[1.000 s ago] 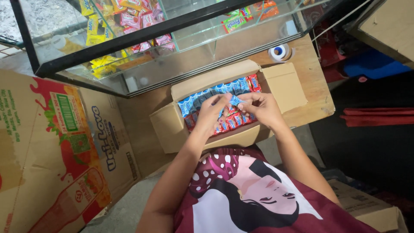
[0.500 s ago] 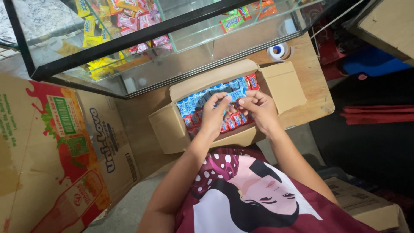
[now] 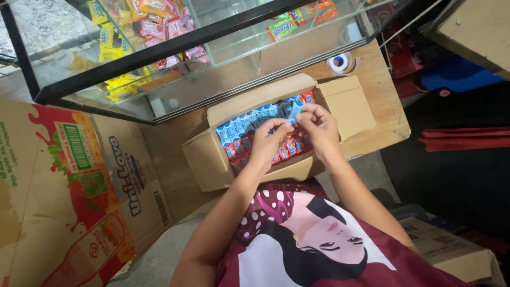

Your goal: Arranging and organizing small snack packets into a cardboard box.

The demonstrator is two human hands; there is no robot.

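Note:
An open cardboard box (image 3: 348, 106) sits on a wooden board in front of me, packed with rows of blue and red snack packets (image 3: 249, 121). Both hands are over the box. My left hand (image 3: 267, 144) and my right hand (image 3: 319, 126) pinch the same small blue packet (image 3: 294, 111) between their fingertips, just above the rows. My forearms reach in from the bottom of the view over a maroon printed shirt.
A glass display case (image 3: 223, 58) with a black frame holds yellow and pink snack packs behind the box. A roll of tape (image 3: 338, 62) lies on the wooden board (image 3: 390, 101). A large printed carton (image 3: 64, 191) stands at left; another carton (image 3: 451, 250) at bottom right.
Both hands lifted slightly from the packed rows and now hold one blue packet up between them; half a second ago they pressed lower into the box.

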